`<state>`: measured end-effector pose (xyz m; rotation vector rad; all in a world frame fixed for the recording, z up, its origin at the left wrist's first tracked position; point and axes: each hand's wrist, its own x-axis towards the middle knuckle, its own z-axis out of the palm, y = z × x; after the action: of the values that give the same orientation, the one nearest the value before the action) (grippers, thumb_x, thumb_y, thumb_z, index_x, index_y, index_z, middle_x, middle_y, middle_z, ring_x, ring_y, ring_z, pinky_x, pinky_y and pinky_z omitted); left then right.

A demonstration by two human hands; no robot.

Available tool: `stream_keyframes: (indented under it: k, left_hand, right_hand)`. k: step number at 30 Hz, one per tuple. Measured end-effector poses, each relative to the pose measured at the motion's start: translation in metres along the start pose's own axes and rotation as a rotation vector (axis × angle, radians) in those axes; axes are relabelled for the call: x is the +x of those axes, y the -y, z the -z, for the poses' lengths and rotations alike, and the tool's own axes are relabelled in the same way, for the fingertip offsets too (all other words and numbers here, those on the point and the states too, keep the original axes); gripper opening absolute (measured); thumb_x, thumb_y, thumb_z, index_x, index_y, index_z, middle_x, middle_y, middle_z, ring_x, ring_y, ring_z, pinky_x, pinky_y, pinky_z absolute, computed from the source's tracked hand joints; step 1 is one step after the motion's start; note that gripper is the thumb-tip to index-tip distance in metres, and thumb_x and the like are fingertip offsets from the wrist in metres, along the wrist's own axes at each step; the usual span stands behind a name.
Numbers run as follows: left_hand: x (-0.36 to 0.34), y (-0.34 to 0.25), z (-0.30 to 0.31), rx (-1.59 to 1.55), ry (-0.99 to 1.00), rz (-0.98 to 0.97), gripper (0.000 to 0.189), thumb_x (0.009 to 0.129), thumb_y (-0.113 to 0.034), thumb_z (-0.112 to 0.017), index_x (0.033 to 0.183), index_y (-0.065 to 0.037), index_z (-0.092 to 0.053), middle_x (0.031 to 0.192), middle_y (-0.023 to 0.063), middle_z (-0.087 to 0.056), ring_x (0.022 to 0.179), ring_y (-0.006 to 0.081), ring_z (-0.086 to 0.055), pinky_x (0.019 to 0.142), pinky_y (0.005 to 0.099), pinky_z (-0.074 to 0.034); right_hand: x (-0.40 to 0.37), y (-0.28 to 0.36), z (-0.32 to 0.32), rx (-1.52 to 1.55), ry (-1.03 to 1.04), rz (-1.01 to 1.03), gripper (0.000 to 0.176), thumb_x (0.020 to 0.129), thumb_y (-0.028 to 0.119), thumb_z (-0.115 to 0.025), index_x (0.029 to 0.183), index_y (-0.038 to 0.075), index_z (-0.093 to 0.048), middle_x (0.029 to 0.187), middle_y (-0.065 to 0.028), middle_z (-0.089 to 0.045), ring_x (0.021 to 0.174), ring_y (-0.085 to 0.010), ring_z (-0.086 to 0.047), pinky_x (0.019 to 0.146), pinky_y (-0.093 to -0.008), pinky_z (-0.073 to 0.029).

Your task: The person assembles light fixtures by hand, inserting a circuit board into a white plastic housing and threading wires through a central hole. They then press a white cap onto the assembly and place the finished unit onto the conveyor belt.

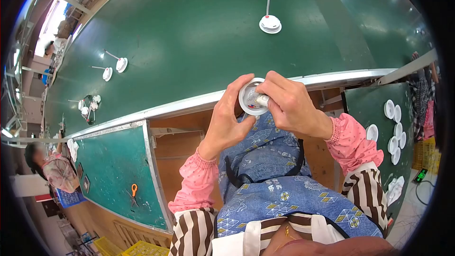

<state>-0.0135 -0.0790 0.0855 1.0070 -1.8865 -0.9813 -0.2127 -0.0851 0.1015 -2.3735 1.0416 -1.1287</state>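
Note:
In front of my apron, at the edge of the long green table, my left hand (225,122) grips a white round lamp housing (243,97) by its rim. The housing's open side faces me, and silvery and small coloured parts show inside. My right hand (293,103) is closed, its fingers pinching a small whitish piece (262,100) at the mouth of the housing. What exactly this piece is, I cannot make out, since the fingers partly cover it.
On the conveyor-like green table (189,42) stand white lamps with wires, one (270,24) at the far middle and several at left. A side table holds orange scissors (134,189). White cups (389,109) lie at right. A person (56,168) is at far left.

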Motion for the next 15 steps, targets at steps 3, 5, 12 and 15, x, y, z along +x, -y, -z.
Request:
stream_keyframes:
  k: [3, 5, 12, 15]
  left_hand:
    - [-0.007, -0.003, -0.006, -0.384, -0.062, 0.176, 0.074, 0.074, 0.012, -0.064, 0.143, -0.005, -0.045, 0.122, 0.0155, -0.062, 0.109, 0.0216, -0.066, 0.091, 0.0328, -0.054]
    - [-0.008, -0.002, -0.007, -0.453, -0.068, 0.199, 0.07, 0.078, 0.014, -0.063, 0.143, -0.004, -0.047, 0.12, 0.0157, -0.064, 0.105, 0.0181, -0.066, 0.089, 0.0302, -0.055]
    - [-0.024, 0.024, -0.016, -0.472, 0.017, 0.302, 0.03, 0.091, 0.004, -0.066, 0.121, 0.001, -0.065, 0.103, 0.008, -0.07, 0.091, 0.011, -0.065, 0.078, 0.0251, -0.054]
    - [-0.028, 0.019, -0.017, -0.411, 0.057, 0.344, 0.015, 0.094, -0.001, -0.064, 0.108, 0.001, -0.071, 0.086, 0.0034, -0.072, 0.076, 0.0073, -0.064, 0.066, 0.0231, -0.052]
  right_hand:
    - [-0.003, 0.005, 0.005, -0.007, -0.02, 0.025, 0.029, 0.067, -0.01, -0.062, 0.094, 0.0, -0.058, 0.088, -0.0146, -0.052, 0.073, -0.0357, -0.059, 0.061, -0.0449, -0.047]
    - [-0.005, 0.001, 0.007, -0.002, -0.01, 0.054, 0.028, 0.067, -0.01, -0.062, 0.093, 0.0, -0.057, 0.087, -0.0145, -0.052, 0.073, -0.0354, -0.059, 0.061, -0.0449, -0.047]
    - [-0.014, 0.004, 0.011, 0.059, -0.022, 0.079, 0.028, 0.067, -0.01, -0.063, 0.092, 0.0, -0.057, 0.086, -0.0141, -0.051, 0.073, -0.0349, -0.059, 0.061, -0.0444, -0.047]
    - [-0.02, 0.002, 0.013, 0.045, -0.017, 0.051, 0.031, 0.067, -0.01, -0.064, 0.096, 0.001, -0.058, 0.089, -0.0143, -0.053, 0.078, -0.0348, -0.058, 0.065, -0.0444, -0.047]
